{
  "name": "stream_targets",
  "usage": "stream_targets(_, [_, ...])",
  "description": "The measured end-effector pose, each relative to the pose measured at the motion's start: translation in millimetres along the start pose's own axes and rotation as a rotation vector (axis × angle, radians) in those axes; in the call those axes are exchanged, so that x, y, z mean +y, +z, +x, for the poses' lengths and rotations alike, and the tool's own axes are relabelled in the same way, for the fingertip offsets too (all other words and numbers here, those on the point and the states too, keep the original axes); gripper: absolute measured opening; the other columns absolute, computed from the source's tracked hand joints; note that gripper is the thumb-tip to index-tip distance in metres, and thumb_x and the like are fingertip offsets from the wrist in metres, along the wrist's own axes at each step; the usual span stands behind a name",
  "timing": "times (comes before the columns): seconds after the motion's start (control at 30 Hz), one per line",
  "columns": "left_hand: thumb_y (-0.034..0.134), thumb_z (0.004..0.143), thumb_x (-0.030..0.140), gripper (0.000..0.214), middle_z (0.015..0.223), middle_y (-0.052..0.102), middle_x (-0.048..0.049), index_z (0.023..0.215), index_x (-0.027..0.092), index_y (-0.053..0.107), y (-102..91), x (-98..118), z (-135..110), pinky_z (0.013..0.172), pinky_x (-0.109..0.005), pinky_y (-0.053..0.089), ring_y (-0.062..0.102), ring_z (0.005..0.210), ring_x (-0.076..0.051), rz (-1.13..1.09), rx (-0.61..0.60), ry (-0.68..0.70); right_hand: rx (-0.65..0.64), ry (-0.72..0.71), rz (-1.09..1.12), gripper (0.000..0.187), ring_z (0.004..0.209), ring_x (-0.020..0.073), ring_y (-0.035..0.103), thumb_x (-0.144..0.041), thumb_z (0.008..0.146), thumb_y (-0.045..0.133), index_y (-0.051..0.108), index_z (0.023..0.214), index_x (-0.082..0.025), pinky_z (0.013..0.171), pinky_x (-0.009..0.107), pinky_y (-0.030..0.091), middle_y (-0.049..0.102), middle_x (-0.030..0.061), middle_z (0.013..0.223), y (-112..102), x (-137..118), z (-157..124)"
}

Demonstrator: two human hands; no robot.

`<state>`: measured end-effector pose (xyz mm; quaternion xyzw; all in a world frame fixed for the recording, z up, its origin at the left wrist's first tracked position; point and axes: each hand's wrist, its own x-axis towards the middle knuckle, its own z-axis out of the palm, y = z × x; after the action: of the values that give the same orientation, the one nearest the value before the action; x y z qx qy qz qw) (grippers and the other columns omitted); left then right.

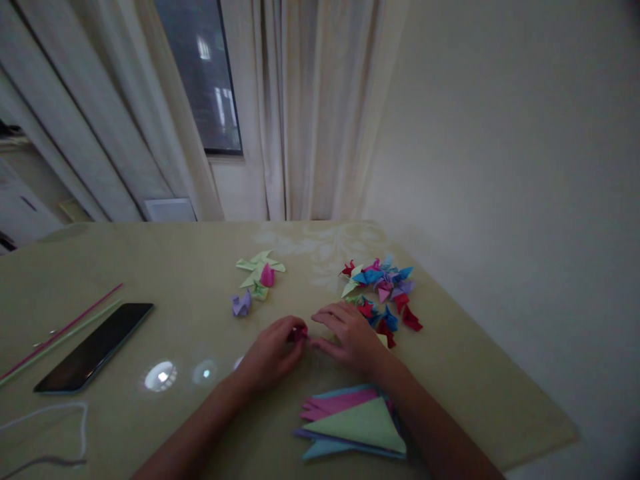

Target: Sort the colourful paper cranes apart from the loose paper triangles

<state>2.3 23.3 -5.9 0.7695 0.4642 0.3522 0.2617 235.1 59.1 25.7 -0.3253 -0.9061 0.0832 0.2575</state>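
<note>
My left hand (pixel 273 355) and my right hand (pixel 350 337) meet near the middle of the table (pixel 175 267), both pinching a small dark pink folded paper piece (pixel 299 333) between their fingertips. The fingers of each hand are curled in on it. Just right of my right hand lies a pile of small folded paper pieces (pixel 385 290) in red, blue, purple, pink and green. Under my right forearm sits a stack of coloured paper triangles (pixel 353 423), green on top.
A small group of folded pieces (pixel 257 277) in green, pink and purple lies beyond my hands. A dark phone (pixel 95 347) rests at the left, beside thin pink and green sticks (pixel 65 330). A white cord (pixel 50 430) loops at the front left. Curtains and a window stand behind the table.
</note>
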Motion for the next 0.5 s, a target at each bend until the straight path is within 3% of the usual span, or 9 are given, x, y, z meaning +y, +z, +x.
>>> stream_targets(0.1, [0.05, 0.105, 0.052, 0.035, 0.095, 0.075, -0.0069, 0.108, 0.021, 0.067, 1.7, 9, -7, 0.076, -0.031, 0.057, 0.07, 0.083, -0.019, -0.378, 0.0, -0.128, -0.006, -0.055, 0.156, 0.047, 0.114, 0.0261, 0.067, -0.044, 0.096, 0.079, 0.067, 0.137, -0.023, 0.101, 0.04, 0.052, 0.074, 0.0103, 0.123, -2, -4, 1])
stream_targets(0.2, [0.056, 0.1, 0.063, 0.048, 0.091, 0.075, -0.0085, 0.106, 0.018, 0.071, 5.9, 14, -9, 0.075, -0.032, 0.059, 0.071, 0.081, -0.021, -0.544, -0.042, -0.156, 0.013, -0.076, 0.333, 0.027, 0.099, 0.0206, 0.07, -0.04, 0.102, 0.072, 0.073, 0.123, -0.023, 0.089, 0.032, 0.055, 0.074, 0.007, 0.108, -1, -5, 2])
stream_targets(0.33, [0.058, 0.098, 0.064, 0.049, 0.091, 0.076, -0.0086, 0.108, 0.019, 0.074, 10.6, 13, -8, 0.075, -0.033, 0.06, 0.072, 0.081, -0.022, -0.565, -0.022, -0.172, 0.078, -0.031, 0.446, 0.014, 0.084, 0.0162, 0.067, -0.032, 0.105, 0.067, 0.076, 0.107, -0.021, 0.079, 0.026, 0.055, 0.07, 0.0047, 0.097, 2, -6, 2])
stream_targets(0.5, [0.054, 0.099, 0.064, 0.051, 0.086, 0.077, -0.0066, 0.117, 0.021, 0.075, 11.9, 7, -8, 0.072, -0.033, 0.06, 0.071, 0.076, -0.021, -0.438, 0.03, -0.151, 0.057, -0.003, 0.386, 0.011, 0.085, 0.016, 0.069, -0.025, 0.1, 0.073, 0.075, 0.11, -0.022, 0.08, 0.026, 0.056, 0.071, 0.0041, 0.1, 5, -8, 0])
